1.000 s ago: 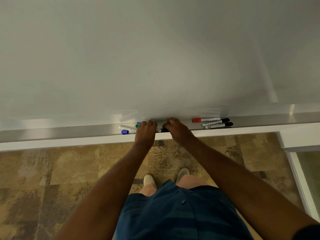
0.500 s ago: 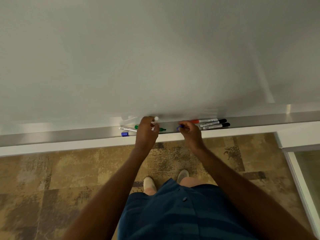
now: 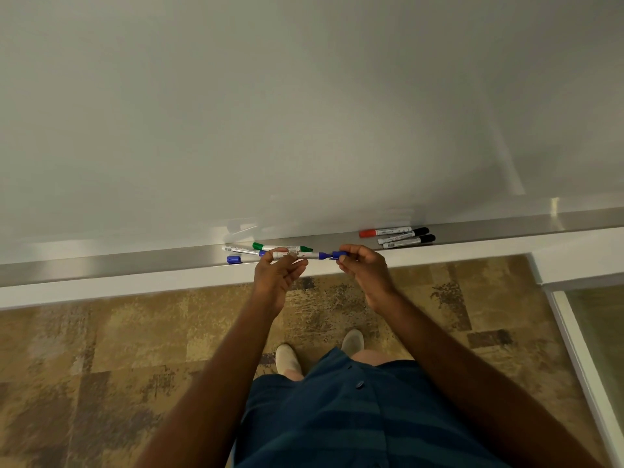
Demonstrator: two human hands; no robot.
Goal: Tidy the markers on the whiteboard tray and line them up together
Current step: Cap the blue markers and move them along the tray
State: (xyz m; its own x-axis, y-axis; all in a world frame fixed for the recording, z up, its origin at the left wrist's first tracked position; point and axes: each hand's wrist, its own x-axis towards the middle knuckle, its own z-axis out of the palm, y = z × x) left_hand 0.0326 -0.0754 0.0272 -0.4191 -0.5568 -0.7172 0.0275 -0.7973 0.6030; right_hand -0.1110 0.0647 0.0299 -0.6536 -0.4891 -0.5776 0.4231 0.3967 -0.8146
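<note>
My left hand [image 3: 277, 276] grips the white barrel of a blue marker [image 3: 297, 255], held level just in front of the metal tray [image 3: 135, 261]. My right hand [image 3: 363, 270] pinches its blue cap [image 3: 338, 254] at the marker's tip; the cap sits a little off the tip. On the tray behind lie a green marker [image 3: 282, 247], another blue marker [image 3: 241, 250] and a loose blue cap [image 3: 234, 259]. To the right, a red marker [image 3: 385, 231] and two black markers [image 3: 403, 235] [image 3: 409, 241] lie side by side.
The whiteboard [image 3: 304, 113] fills the upper view above the tray. Below the tray's white ledge is patterned brown carpet [image 3: 101, 349] with my feet on it. A white frame with a glass panel [image 3: 601, 332] stands at the right.
Both hands lifted off the tray toward me. My left hand turned its marker from upright to level, and my right hand brought the blue cap to its tip.
</note>
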